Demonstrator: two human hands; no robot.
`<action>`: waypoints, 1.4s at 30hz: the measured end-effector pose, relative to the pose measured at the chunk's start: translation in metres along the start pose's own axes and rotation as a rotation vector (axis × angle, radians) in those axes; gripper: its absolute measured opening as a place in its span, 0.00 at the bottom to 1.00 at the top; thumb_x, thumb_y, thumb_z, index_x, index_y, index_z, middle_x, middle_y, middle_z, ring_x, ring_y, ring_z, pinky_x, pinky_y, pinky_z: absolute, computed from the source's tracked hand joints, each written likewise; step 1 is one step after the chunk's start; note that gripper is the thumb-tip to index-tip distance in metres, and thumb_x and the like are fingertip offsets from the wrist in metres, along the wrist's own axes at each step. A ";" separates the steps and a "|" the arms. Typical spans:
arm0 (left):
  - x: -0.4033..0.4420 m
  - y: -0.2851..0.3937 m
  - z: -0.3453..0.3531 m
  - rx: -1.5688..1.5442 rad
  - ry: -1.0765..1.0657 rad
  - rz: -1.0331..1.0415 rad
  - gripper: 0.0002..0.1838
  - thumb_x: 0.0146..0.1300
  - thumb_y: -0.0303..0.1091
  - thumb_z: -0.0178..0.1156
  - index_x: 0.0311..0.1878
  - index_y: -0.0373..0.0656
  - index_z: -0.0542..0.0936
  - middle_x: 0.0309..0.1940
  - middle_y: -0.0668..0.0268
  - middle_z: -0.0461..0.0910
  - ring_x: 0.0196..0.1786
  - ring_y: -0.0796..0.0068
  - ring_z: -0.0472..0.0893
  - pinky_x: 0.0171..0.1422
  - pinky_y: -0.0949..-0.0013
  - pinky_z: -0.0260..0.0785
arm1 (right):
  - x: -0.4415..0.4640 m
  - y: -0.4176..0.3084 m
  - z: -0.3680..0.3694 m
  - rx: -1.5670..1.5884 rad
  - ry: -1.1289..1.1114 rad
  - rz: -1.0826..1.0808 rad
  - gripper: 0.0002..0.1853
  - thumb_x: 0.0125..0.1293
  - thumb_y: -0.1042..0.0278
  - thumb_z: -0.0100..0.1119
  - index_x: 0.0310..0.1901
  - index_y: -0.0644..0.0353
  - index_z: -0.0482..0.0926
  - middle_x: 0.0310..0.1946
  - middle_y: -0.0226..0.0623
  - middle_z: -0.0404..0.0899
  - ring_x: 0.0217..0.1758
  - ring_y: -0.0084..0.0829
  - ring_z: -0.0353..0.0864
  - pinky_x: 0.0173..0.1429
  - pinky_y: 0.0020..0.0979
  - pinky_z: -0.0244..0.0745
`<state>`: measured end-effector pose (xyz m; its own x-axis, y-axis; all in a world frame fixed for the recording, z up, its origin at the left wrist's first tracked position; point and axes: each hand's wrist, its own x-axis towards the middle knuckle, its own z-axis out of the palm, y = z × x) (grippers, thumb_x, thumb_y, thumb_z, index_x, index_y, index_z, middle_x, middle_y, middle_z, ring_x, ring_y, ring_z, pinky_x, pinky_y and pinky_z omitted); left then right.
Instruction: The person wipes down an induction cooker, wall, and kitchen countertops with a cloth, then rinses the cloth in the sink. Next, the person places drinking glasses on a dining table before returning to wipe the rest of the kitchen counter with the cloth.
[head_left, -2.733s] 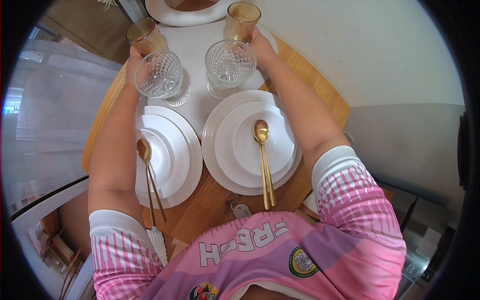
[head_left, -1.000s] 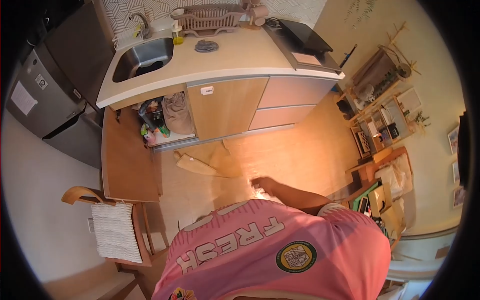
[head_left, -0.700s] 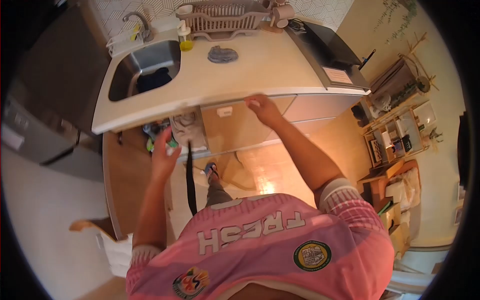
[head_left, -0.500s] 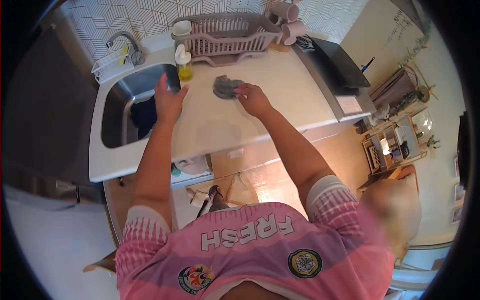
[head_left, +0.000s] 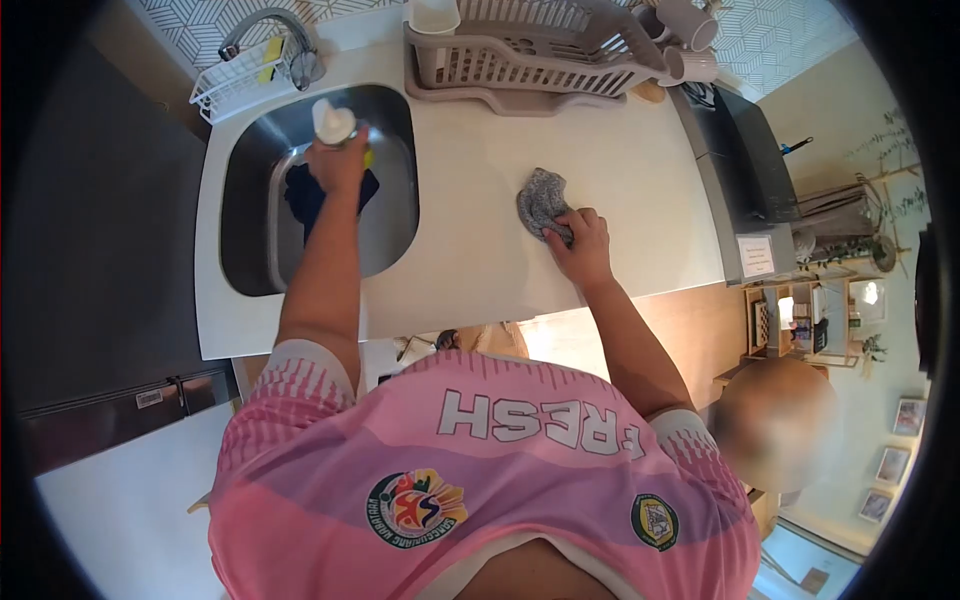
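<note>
Fingers of the left hand [head_left: 340, 165] are wrapped around a pump bottle [head_left: 333, 122] with a white top, held over the sink; a patch of yellow shows beside the hand. Fingers of the right hand [head_left: 588, 250] are drawn in narrow, pinching the near edge of a crumpled grey cloth [head_left: 541, 197] that lies on the pale counter [head_left: 470, 210].

From the left, a white wire caddy [head_left: 240, 82] with a yellow sponge [head_left: 270, 60] stands behind the sink, just beside a curved faucet [head_left: 306, 70]. Inside the steel sink [head_left: 396, 190] lies a dark blue cloth [head_left: 300, 196], partly hidden by the left hand and forearm. Right of the sink, along the back of the counter, sits a grey-beige dish rack [head_left: 545, 75]; the grey cloth lies in front of it, well apart from the sink. Next come several mugs [head_left: 690, 22], then a black cooktop [head_left: 745, 160] with a white printed paper [head_left: 756, 256] near its front edge.
</note>
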<state>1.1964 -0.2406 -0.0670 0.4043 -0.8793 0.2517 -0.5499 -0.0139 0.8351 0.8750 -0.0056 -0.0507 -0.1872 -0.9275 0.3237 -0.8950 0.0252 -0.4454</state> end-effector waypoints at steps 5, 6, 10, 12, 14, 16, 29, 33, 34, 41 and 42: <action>0.010 -0.087 -0.013 0.602 -0.239 -0.390 0.44 0.42 0.61 0.69 0.61 0.48 0.71 0.59 0.57 0.71 0.62 0.52 0.70 0.66 0.59 0.63 | -0.004 -0.005 0.007 -0.036 0.057 -0.028 0.10 0.57 0.61 0.64 0.39 0.52 0.79 0.43 0.38 0.73 0.49 0.44 0.69 0.53 0.43 0.66; 0.017 -0.144 -0.006 0.546 -0.282 -0.421 0.45 0.42 0.62 0.69 0.62 0.49 0.70 0.61 0.59 0.71 0.63 0.55 0.69 0.67 0.60 0.63 | -0.005 -0.002 0.007 -0.035 0.063 -0.024 0.09 0.58 0.61 0.63 0.39 0.52 0.79 0.43 0.38 0.72 0.49 0.44 0.69 0.53 0.43 0.66; 0.020 -0.204 0.004 0.206 -0.368 -0.552 0.46 0.39 0.56 0.75 0.60 0.39 0.71 0.55 0.57 0.75 0.54 0.63 0.76 0.60 0.65 0.67 | -0.005 0.003 0.003 0.097 0.074 0.002 0.09 0.59 0.62 0.62 0.39 0.53 0.80 0.44 0.39 0.72 0.50 0.44 0.69 0.54 0.43 0.65; 0.038 -0.268 0.028 -0.158 -0.445 -0.513 0.31 0.56 0.32 0.65 0.63 0.41 0.67 0.44 0.58 0.77 0.44 0.60 0.79 0.49 0.58 0.73 | -0.003 0.015 0.004 0.160 0.154 0.024 0.08 0.59 0.62 0.62 0.38 0.54 0.80 0.45 0.38 0.73 0.50 0.43 0.69 0.55 0.43 0.65; 0.028 -0.260 0.017 -0.359 -0.506 -0.525 0.28 0.59 0.37 0.65 0.61 0.41 0.69 0.43 0.58 0.77 0.41 0.60 0.80 0.45 0.58 0.75 | 0.002 0.026 -0.005 0.190 0.421 0.078 0.07 0.61 0.63 0.61 0.37 0.56 0.80 0.40 0.36 0.75 0.43 0.36 0.72 0.50 0.37 0.69; 0.019 -0.231 0.004 -0.453 -0.596 -0.734 0.26 0.60 0.41 0.65 0.57 0.42 0.71 0.42 0.57 0.77 0.40 0.59 0.81 0.44 0.57 0.76 | 0.013 0.031 -0.049 0.421 0.473 0.210 0.07 0.63 0.63 0.60 0.36 0.57 0.80 0.37 0.33 0.75 0.40 0.32 0.72 0.46 0.32 0.69; -0.027 -0.106 -0.024 -0.434 -0.155 -1.089 0.26 0.55 0.42 0.61 0.56 0.46 0.67 0.47 0.62 0.70 0.44 0.64 0.74 0.40 0.58 0.73 | 0.043 0.107 -0.221 0.518 0.500 0.299 0.13 0.65 0.65 0.59 0.47 0.61 0.77 0.22 0.26 0.74 0.26 0.20 0.72 0.32 0.25 0.68; -0.037 -0.043 0.006 -0.820 0.179 -0.905 0.16 0.56 0.36 0.59 0.47 0.45 0.71 0.38 0.63 0.70 0.35 0.68 0.74 0.38 0.70 0.73 | 0.020 0.155 -0.184 -0.039 -0.043 0.189 0.22 0.62 0.53 0.59 0.55 0.54 0.76 0.48 0.44 0.78 0.53 0.45 0.76 0.56 0.42 0.71; -0.046 -0.023 0.014 -0.906 0.116 -0.761 0.13 0.57 0.34 0.59 0.45 0.45 0.71 0.34 0.63 0.70 0.32 0.69 0.74 0.38 0.72 0.74 | 0.015 0.170 -0.177 -0.035 -0.046 0.179 0.22 0.62 0.53 0.59 0.55 0.54 0.76 0.48 0.44 0.78 0.53 0.45 0.76 0.56 0.42 0.71; -0.113 0.143 0.130 -1.073 -0.466 -0.833 0.14 0.63 0.30 0.57 0.51 0.39 0.71 0.42 0.57 0.73 0.43 0.59 0.79 0.48 0.59 0.79 | 0.000 0.251 -0.150 -0.178 -0.443 -0.197 0.27 0.69 0.49 0.44 0.68 0.46 0.63 0.73 0.36 0.53 0.76 0.40 0.48 0.76 0.45 0.45; -0.118 0.162 0.143 -1.007 -0.370 -0.834 0.15 0.64 0.31 0.57 0.52 0.39 0.70 0.44 0.56 0.73 0.42 0.60 0.79 0.47 0.59 0.79 | 0.002 0.255 -0.151 -0.161 -0.443 -0.218 0.27 0.70 0.50 0.41 0.69 0.46 0.61 0.73 0.35 0.52 0.77 0.40 0.48 0.76 0.44 0.44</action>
<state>0.9553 -0.2070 -0.0316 0.0456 -0.8578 -0.5120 0.5921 -0.3896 0.7054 0.5851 0.0552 -0.0380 0.1688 -0.9856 -0.0058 -0.9515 -0.1614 -0.2618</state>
